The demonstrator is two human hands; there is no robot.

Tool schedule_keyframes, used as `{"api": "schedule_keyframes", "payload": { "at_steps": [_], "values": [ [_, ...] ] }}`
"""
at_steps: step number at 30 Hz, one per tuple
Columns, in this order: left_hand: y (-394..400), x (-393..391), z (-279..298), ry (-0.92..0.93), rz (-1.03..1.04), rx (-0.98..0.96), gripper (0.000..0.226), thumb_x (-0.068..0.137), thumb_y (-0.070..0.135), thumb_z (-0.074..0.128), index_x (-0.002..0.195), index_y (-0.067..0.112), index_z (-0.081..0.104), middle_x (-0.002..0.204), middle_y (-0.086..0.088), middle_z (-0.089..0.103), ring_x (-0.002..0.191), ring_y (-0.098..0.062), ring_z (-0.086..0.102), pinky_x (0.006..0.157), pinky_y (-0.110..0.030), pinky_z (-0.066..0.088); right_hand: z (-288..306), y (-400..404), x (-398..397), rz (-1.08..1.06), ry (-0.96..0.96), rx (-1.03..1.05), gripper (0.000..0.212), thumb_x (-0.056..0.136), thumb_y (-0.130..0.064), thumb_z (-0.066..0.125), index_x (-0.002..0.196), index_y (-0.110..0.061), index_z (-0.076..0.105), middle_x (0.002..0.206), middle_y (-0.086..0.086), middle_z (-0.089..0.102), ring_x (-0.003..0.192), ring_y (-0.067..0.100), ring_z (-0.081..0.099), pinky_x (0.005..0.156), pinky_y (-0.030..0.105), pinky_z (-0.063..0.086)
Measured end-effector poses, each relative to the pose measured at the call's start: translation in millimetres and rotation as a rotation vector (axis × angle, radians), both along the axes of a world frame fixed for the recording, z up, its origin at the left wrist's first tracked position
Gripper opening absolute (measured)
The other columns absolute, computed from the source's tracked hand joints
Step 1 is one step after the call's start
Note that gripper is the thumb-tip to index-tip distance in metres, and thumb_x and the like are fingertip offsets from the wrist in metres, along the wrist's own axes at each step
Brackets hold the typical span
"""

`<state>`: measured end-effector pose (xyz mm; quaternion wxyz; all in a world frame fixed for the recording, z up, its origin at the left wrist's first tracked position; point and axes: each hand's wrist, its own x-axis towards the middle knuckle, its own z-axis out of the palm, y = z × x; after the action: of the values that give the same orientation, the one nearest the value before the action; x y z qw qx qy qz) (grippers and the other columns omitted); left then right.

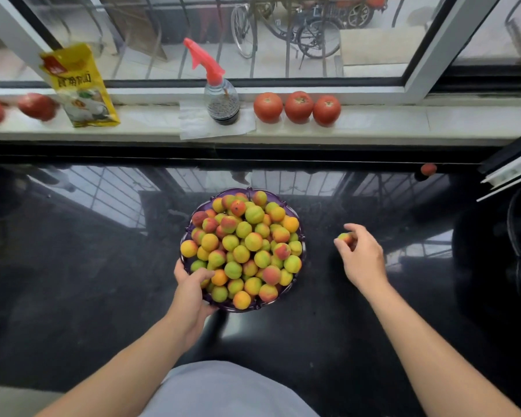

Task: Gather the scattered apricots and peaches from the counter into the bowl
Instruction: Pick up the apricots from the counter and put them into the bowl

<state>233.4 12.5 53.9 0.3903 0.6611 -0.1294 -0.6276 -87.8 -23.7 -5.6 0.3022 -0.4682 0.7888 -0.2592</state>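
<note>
Glossy black stone counter (73, 296), mirror-like, reflecting the window bars. Purple translucent bowl (302, 236) with scalloped rim at centre, heaped with small round apricots and peaches (254, 215), skins matte, yellow-green blushed red. Left hand (193, 291) at the bowl's 7 o'clock: fingers curled round the rim, thumb lying in over the fruit. Right hand (362, 260) at the bowl's 3 o'clock, apart from it, fingertips pinching 1 yellow-red fruit (344, 237) just over the counter. 1 stray reddish fruit (428, 169) at 2 o'clock, against the counter's back edge.

Pale stone windowsill (403, 121) at 12 o'clock: 3 smooth red tomatoes (298, 106) in a row; clear plastic spray bottle (221, 100) with red trigger, dark contents, standing on white paper (193, 124); yellow foil packet (79, 85) leaning, Chinese print blurred, not legible; 2 more tomatoes (36, 106) at far left, blurred.
</note>
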Motion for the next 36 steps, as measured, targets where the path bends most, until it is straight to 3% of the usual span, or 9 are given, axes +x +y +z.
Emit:
{"api": "schedule_keyframes", "payload": {
  "at_steps": [5, 8, 11, 14, 22, 24, 28, 32, 36],
  "values": [
    [3, 1, 3, 0.033, 0.015, -0.013, 0.071, 0.097, 0.004, 0.054, 0.148, 0.051, 0.037, 0.139, 0.0, 0.062, 0.124, -0.034, 0.064, 0.09, -0.064, 0.059, 51, -4, 49, 0.112, -0.147, -0.183, 0.029, 0.089, -0.028, 0.073, 0.117, -0.027, 0.066, 0.092, -0.012, 0.066, 0.091, 0.013, 0.062, 0.084, 0.03, 0.05],
    [4, 1, 5, 0.061, 0.018, -0.021, 0.069, 0.096, 0.004, 0.053, 0.147, 0.049, 0.041, 0.138, -0.001, 0.064, 0.123, -0.034, 0.065, 0.087, -0.06, 0.06, 72, -20, 80, 0.279, 0.0, -0.261, 0.033, 0.089, -0.031, 0.074, 0.12, -0.024, 0.066, 0.096, -0.012, 0.056, 0.095, 0.011, 0.055, 0.085, 0.025, 0.042],
    [5, 5, 7, 0.075, 0.002, -0.016, 0.067, 0.097, 0.005, 0.053, 0.147, 0.048, 0.042, 0.139, -0.001, 0.064, 0.123, -0.034, 0.065, 0.093, -0.064, 0.058, 72, -34, 103, 0.36, 0.109, -0.306, 0.03, 0.089, -0.031, 0.074, 0.115, -0.019, 0.068, 0.086, -0.022, 0.045, 0.098, 0.014, 0.049, 0.088, 0.028, 0.041],
    [5, 8, 9, 0.082, -0.02, -0.01, 0.063, 0.098, 0.008, 0.052, 0.147, 0.047, 0.043, 0.14, 0.0, 0.063, 0.123, -0.031, 0.065, 0.094, -0.06, 0.059, 59, -39, 111, 0.418, 0.255, -0.313, 0.031, 0.087, -0.036, 0.075, 0.111, -0.018, 0.069, 0.094, -0.011, 0.056, 0.1, 0.018, 0.045, 0.092, 0.039, 0.045],
    [4, 7, 8, 0.056, -0.014, -0.003, 0.064, 0.099, 0.008, 0.052, 0.149, 0.047, 0.04, 0.138, 0.002, 0.063, 0.123, -0.03, 0.064, 0.092, -0.057, 0.059, 49, -40, 107, 0.443, 0.327, -0.274, 0.034, 0.093, -0.043, 0.064, 0.121, -0.022, 0.065, 0.106, -0.005, 0.057, 0.102, 0.018, 0.044, 0.092, 0.036, 0.04],
    [2, 6, 6, 0.025, 0.008, -0.006, 0.063, 0.099, 0.007, 0.051, 0.15, 0.043, 0.04, 0.137, 0.001, 0.064, 0.121, -0.028, 0.065, 0.094, -0.055, 0.058, 49, -38, 103, 0.384, 0.237, -0.312, 0.035, 0.095, -0.04, 0.063, 0.124, -0.021, 0.062, 0.108, -0.005, 0.057, 0.103, 0.016, 0.045, 0.091, 0.033, 0.039],
    [-6, 5, 0, -0.04, 0.051, -0.008, 0.053, 0.099, 0.013, 0.051, 0.146, 0.037, 0.049, 0.134, -0.004, 0.068, 0.118, -0.027, 0.067, 0.099, -0.056, 0.055, 37, -34, 70, 0.026, 0.033, -0.275, 0.028, 0.099, -0.028, 0.055, 0.124, -0.017, 0.062, 0.114, -0.006, 0.052, 0.113, 0.017, 0.051, 0.094, 0.033, 0.044],
    [-11, -2, -3, -0.096, 0.065, 0.005, 0.052, 0.1, 0.017, 0.05, 0.146, 0.038, 0.044, 0.132, -0.002, 0.067, 0.117, -0.027, 0.066, 0.103, -0.059, 0.053, 10, -31, 18, -0.108, 0.181, -0.091, 0.032, 0.097, -0.014, 0.051, 0.128, -0.016, 0.057, 0.134, 0.003, 0.043, 0.124, 0.024, 0.041, 0.092, 0.031, 0.037],
    [-12, -8, -7, -0.159, 0.073, 0.008, 0.053, 0.1, 0.018, 0.049, 0.148, 0.038, 0.041, 0.134, -0.001, 0.065, 0.116, -0.026, 0.065, 0.099, -0.057, 0.053, -4, -56, -38, -0.108, 0.346, 0.046, 0.045, 0.092, -0.009, 0.052, 0.136, -0.015, 0.049, 0.158, 0.011, 0.02, 0.139, 0.034, 0.027, 0.107, 0.046, 0.038]
  ]
}}
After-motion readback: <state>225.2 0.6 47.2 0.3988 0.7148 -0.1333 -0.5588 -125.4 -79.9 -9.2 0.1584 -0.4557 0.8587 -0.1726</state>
